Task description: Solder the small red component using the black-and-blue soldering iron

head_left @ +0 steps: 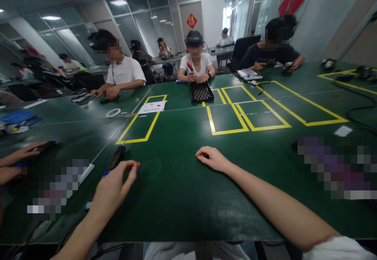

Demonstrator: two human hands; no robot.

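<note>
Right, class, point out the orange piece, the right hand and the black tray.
Orange piece [136, 165], head view: its exposed middle.
Right hand [215, 159], head view: back of the hand.
Black tray [203, 100], head view: its near wall.

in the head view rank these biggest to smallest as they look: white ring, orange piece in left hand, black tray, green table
1. Green table
2. Black tray
3. White ring
4. Orange piece, smallest despite being nearer than the tray
</note>
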